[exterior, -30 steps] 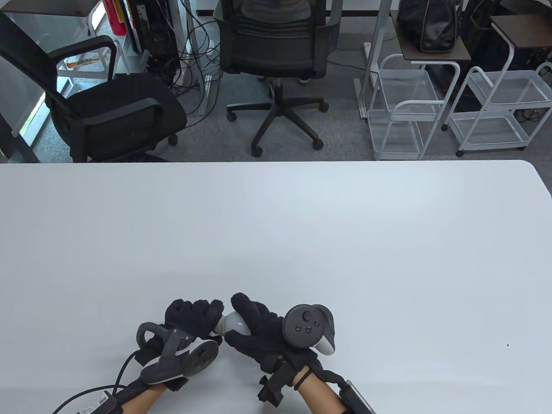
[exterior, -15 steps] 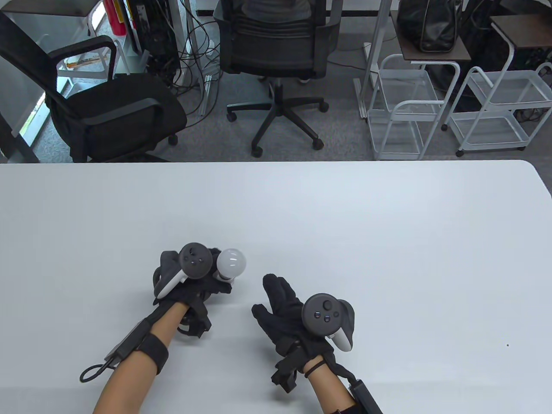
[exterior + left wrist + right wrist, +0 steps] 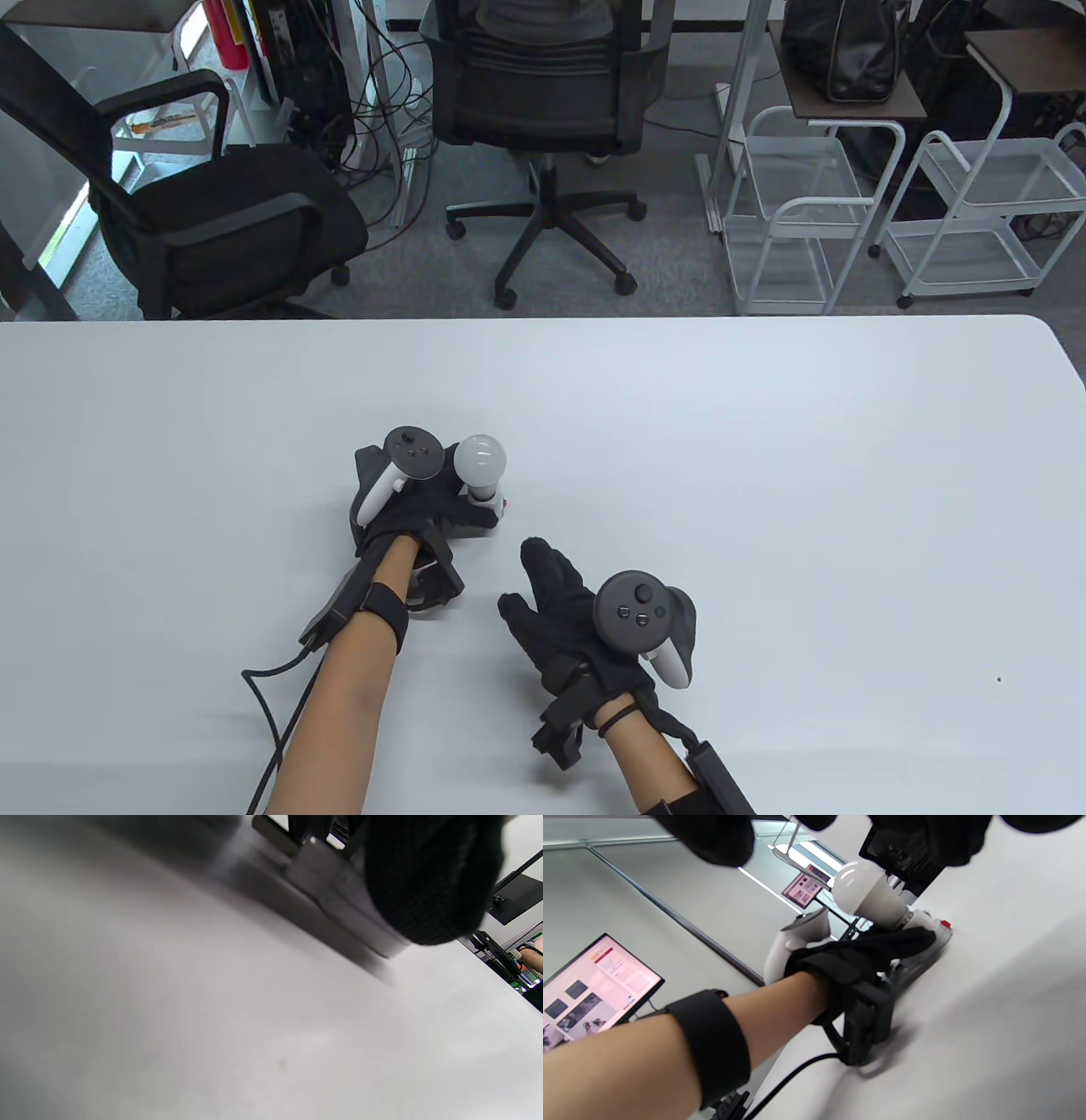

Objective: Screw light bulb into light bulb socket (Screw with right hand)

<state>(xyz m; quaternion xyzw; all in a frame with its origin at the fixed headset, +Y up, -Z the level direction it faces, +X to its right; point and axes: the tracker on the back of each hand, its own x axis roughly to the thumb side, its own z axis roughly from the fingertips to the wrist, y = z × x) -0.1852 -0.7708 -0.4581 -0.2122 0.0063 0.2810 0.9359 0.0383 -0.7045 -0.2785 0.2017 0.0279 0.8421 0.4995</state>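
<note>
The white light bulb [image 3: 480, 458] stands upright in the white socket [image 3: 496, 507], which has a red switch and rests on the table. My left hand [image 3: 472, 514] grips the socket base from the left. In the right wrist view the bulb [image 3: 864, 896] sits in the socket [image 3: 927, 928] with my left hand [image 3: 859, 950] wrapped around it. My right hand [image 3: 536, 579] lies open and empty on the table, near and right of the socket, apart from it. The left wrist view is blurred and shows a gloved finger [image 3: 424, 878] on the grey base [image 3: 345, 902].
The white table [image 3: 764, 475] stretches wide on all sides. A black cable [image 3: 263, 713] trails from my left wrist toward the near edge. Office chairs and wire carts stand on the floor beyond the table's far edge.
My right hand let go of the bulb and now lies open on the table. My left hand carried the socket with the bulb away from me and stood it on the table.
</note>
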